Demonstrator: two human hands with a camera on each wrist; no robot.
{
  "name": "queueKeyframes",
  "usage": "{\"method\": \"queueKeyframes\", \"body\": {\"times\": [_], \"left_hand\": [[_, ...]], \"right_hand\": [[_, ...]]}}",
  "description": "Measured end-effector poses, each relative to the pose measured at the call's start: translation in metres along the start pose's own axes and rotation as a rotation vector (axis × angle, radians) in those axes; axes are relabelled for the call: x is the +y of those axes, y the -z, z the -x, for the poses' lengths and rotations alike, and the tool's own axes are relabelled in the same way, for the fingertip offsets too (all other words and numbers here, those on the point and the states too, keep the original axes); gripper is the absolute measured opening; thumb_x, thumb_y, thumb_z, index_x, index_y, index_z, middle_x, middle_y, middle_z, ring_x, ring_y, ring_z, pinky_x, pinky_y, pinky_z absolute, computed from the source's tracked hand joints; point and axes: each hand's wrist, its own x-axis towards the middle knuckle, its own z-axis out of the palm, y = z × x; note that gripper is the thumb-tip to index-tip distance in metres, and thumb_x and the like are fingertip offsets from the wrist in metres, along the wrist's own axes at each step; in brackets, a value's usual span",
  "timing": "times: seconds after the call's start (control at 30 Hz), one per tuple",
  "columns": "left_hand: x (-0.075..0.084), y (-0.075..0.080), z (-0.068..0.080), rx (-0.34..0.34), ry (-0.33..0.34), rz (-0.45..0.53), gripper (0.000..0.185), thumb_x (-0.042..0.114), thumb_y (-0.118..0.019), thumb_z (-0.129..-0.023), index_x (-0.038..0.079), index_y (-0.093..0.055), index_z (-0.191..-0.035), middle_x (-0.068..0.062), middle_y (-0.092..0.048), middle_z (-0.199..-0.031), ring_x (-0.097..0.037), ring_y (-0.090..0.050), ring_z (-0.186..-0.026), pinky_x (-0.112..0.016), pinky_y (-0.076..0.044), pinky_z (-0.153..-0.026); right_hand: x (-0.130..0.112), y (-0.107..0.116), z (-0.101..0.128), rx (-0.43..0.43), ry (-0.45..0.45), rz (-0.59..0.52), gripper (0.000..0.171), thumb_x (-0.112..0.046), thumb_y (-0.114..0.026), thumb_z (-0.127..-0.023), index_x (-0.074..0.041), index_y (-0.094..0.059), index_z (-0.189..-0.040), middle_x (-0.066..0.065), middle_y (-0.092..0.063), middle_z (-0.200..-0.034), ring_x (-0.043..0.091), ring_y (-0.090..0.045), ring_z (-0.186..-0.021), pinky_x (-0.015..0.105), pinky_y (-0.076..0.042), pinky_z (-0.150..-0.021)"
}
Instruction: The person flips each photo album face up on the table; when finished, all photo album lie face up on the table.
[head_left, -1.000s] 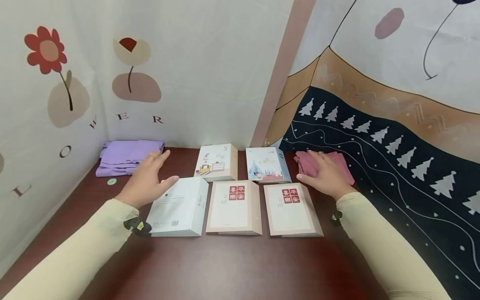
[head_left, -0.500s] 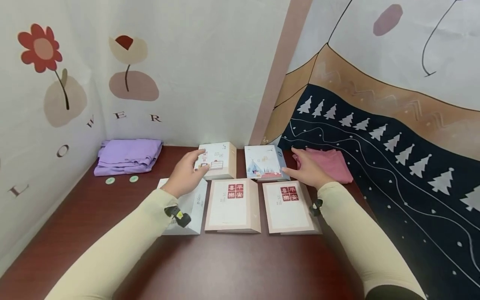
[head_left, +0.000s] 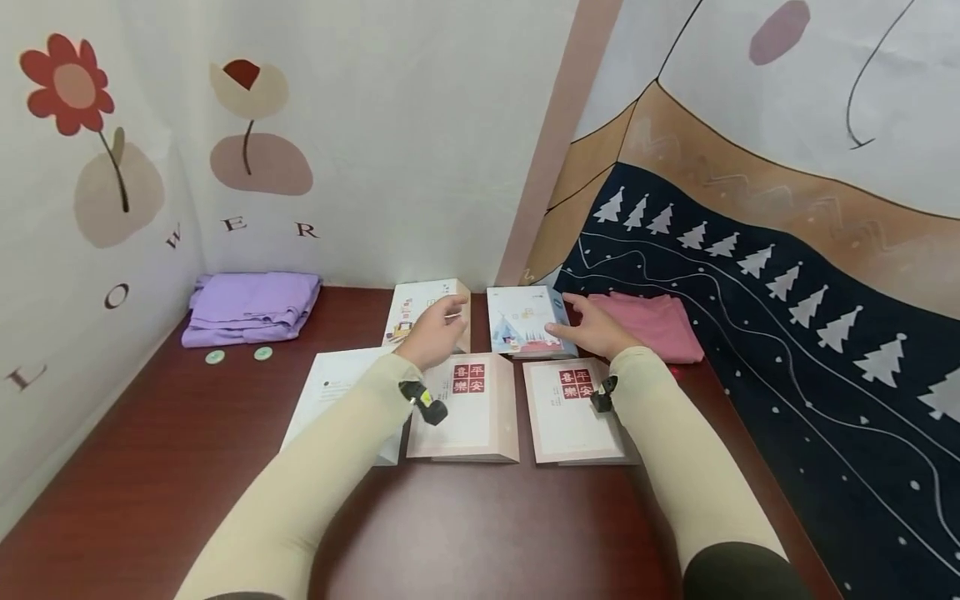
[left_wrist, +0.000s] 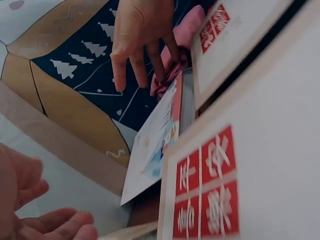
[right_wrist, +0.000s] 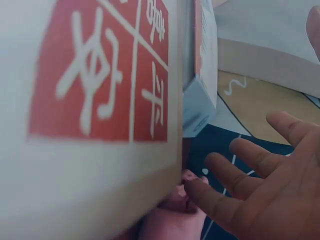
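**Hands at the two back-row boxes**

Boxes lie in two rows on a dark red-brown table. The left hand hovers with fingers loosely spread, gripping nothing, at the right edge of the house-print box; the box lies at about 10 o'clock from the palm, and whether the fingertips touch it cannot be told. The right hand is likewise open, its fingers straight and reaching toward 9 o'clock, where the blue tent-print box lies just beside them at its right edge. The left wrist view shows those fingers pointing down above that box, seemingly apart from it. In the right wrist view the hand is spread flat, with the box at about 11 o'clock from it.

Just behind the right hand, at 2 o'clock, lies a folded pink cloth. In the front row are two beige boxes with red seals, the forearms passing over them, and a white box at their left. A folded lilac cloth sits in the far left corner, with two small green discs near it.
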Motion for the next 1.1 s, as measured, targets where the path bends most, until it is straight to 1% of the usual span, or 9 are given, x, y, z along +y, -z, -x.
{"method": "queueKeyframes", "body": {"times": [0.27, 0.57, 0.67, 0.73, 0.8, 0.9, 0.97, 1.03, 1.1], "left_hand": [[0.005, -0.028, -0.040, -0.083, 0.095, -0.038, 0.056, 0.016, -0.049, -0.111, 0.012, -0.034, -0.164, -0.020, -0.044, -0.161, -0.035, -0.042, -0.150, -0.050, -0.036, -0.123], [-0.003, -0.043, -0.066, -0.218, 0.155, -0.198, 0.071, 0.015, -0.053, -0.107, 0.005, -0.019, -0.169, -0.017, -0.022, -0.174, -0.034, -0.023, -0.160, -0.047, -0.022, -0.130], [-0.005, -0.044, -0.070, -0.229, 0.167, -0.183, 0.075, 0.012, -0.054, -0.105, 0.007, -0.017, -0.169, -0.016, -0.022, -0.175, -0.031, -0.036, -0.153, -0.043, -0.042, -0.118], [-0.006, -0.044, -0.069, -0.229, 0.168, -0.156, 0.077, 0.010, -0.054, -0.103, 0.008, -0.015, -0.170, -0.017, -0.024, -0.174, -0.028, -0.053, -0.133, -0.038, -0.053, -0.099], [-0.005, -0.041, -0.068, -0.222, 0.171, -0.119, 0.079, 0.009, -0.054, -0.101, 0.009, -0.014, -0.170, -0.017, -0.024, -0.174, -0.027, -0.058, -0.104, -0.037, -0.051, -0.076], [-0.003, -0.040, -0.066, -0.220, 0.173, -0.106, 0.082, 0.008, -0.054, -0.100, 0.010, -0.013, -0.170, -0.016, -0.022, -0.175, -0.026, -0.055, -0.104, -0.034, -0.049, -0.086], [-0.003, -0.040, -0.067, -0.220, 0.176, -0.109, 0.083, 0.007, -0.054, -0.098, 0.010, -0.012, -0.170, -0.014, -0.018, -0.176, -0.028, -0.052, -0.127, -0.037, -0.046, -0.105], [-0.003, -0.042, -0.068, -0.220, 0.168, -0.121, 0.086, 0.006, -0.054, -0.096, 0.008, -0.011, -0.170, -0.013, -0.018, -0.176, -0.027, -0.035, -0.151, -0.039, -0.031, -0.124], [-0.005, -0.043, -0.069, -0.214, 0.169, -0.081, 0.086, 0.002, -0.054, -0.096, 0.007, -0.010, -0.170, -0.015, -0.021, -0.175, -0.031, -0.033, -0.154, -0.044, -0.029, -0.127]], "right_hand": [[0.001, -0.002, -0.014, -0.050, -0.077, -0.036, 0.090, -0.042, -0.073, -0.100, -0.009, -0.023, -0.168, 0.027, -0.041, -0.161, 0.039, -0.046, -0.142, 0.057, -0.040, -0.119], [0.005, -0.001, -0.023, -0.127, -0.151, 0.049, 0.093, -0.053, -0.071, -0.098, -0.012, -0.025, -0.168, 0.023, -0.034, -0.167, 0.038, -0.038, -0.151, 0.056, -0.034, -0.124], [0.005, 0.000, -0.026, -0.134, -0.158, 0.082, 0.094, -0.056, -0.070, -0.096, -0.014, -0.026, -0.168, 0.019, -0.032, -0.169, 0.037, -0.036, -0.153, 0.057, -0.031, -0.125], [0.005, 0.000, -0.028, -0.126, -0.154, 0.080, 0.094, -0.054, -0.071, -0.097, -0.013, -0.026, -0.168, 0.019, -0.031, -0.170, 0.037, -0.035, -0.153, 0.057, -0.030, -0.126], [0.004, -0.002, -0.032, -0.117, -0.148, 0.063, 0.093, -0.053, -0.072, -0.097, -0.015, -0.025, -0.168, 0.019, -0.030, -0.171, 0.038, -0.033, -0.154, 0.057, -0.028, -0.126], [0.002, -0.004, -0.037, -0.126, -0.139, 0.022, 0.090, -0.050, -0.072, -0.097, -0.020, -0.025, -0.169, 0.018, -0.027, -0.172, 0.037, -0.029, -0.156, 0.057, -0.025, -0.128], [0.001, -0.005, -0.039, -0.147, -0.149, -0.038, 0.085, -0.044, -0.072, -0.099, -0.022, -0.027, -0.168, 0.017, -0.027, -0.172, 0.036, -0.031, -0.155, 0.056, -0.027, -0.127], [0.001, -0.006, -0.040, -0.175, -0.172, -0.107, 0.079, -0.034, -0.070, -0.101, -0.023, -0.029, -0.168, 0.019, -0.032, -0.168, 0.035, -0.037, -0.149, 0.054, -0.033, -0.124], [0.002, -0.008, -0.041, -0.190, -0.199, -0.171, 0.075, -0.024, -0.068, -0.102, -0.023, -0.032, -0.167, 0.021, -0.038, -0.162, 0.033, -0.046, -0.138, 0.051, -0.044, -0.117]]}}
